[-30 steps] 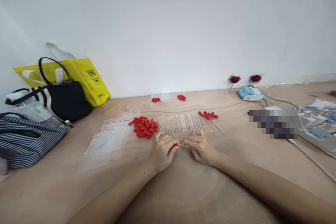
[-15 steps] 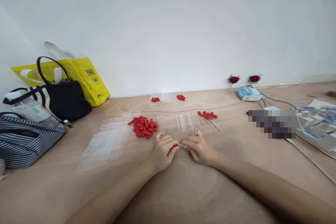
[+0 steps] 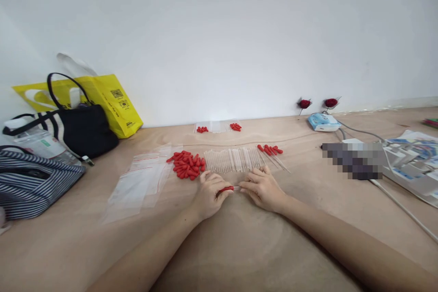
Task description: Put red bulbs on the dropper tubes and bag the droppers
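Nearest, the left hand (image 3: 210, 194) is drawn to a pinch, thumb and fingers gripping one red bulb (image 3: 226, 189). The right hand (image 3: 263, 190) is likewise pinched, its fingertips on one thin clear tube (image 3: 236, 187) that meets the bulb's right end. Both pieces sit between the two hands, just above the tabletop (image 3: 246, 242). More of the bulb shows past the left fingers than half a second ago; the loose pieces beyond lie as they did.

At the left edge lies one striped bag (image 3: 39, 187). Several clear zip bags (image 3: 133, 187) overlap farther in, too layered to count. Just beside them is a pile of red bulbs (image 3: 186, 165), heaped too thickly for a sure count. One row of clear tubes (image 3: 232, 159) follows, too tightly packed to count, then a small group of red bulbs (image 3: 273, 149), about six, with a few tubes slanting from it.

Farther back stand one black handbag (image 3: 91, 130) and one yellow bag (image 3: 118, 105). By the wall are two small clusters of red bulbs (image 3: 235, 127), one blue packet (image 3: 324, 122) and two dark red flowers (image 3: 331, 103).
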`<state>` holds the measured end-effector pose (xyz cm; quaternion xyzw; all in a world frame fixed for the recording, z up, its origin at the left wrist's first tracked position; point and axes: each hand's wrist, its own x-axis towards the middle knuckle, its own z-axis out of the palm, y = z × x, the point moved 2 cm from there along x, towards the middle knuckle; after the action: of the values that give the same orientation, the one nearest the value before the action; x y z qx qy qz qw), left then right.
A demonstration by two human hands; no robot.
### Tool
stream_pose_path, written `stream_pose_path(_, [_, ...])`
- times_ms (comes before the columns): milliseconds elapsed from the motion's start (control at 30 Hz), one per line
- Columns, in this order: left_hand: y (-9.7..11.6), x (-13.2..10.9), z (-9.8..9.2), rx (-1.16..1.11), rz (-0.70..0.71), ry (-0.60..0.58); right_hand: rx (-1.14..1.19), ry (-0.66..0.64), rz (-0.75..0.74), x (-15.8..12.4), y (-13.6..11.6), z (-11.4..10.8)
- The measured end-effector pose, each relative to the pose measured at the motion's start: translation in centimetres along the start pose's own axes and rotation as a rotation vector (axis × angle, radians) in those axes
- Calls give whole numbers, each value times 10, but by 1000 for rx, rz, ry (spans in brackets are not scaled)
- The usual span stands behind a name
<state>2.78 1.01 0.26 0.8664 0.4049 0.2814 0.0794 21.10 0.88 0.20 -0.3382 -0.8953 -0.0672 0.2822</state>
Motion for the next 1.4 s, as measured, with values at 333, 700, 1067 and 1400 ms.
stream_pose_path(333, [-7, 3, -2, 3, -187, 70, -29, 127, 854, -4, 87, -13])
stream_pose_path(700, [-2, 5, -1, 24, -144, 1, -176, -53, 990, 0, 107, -6])
stream_pose_path(1067, [-3, 5, 0, 20, -132, -28, -59, -167, 1087, -21, 124, -15])
stream_pose_path(1400, [-3, 5, 1, 40, -119, -34, -33, -64, 1124, -24, 141, -9])
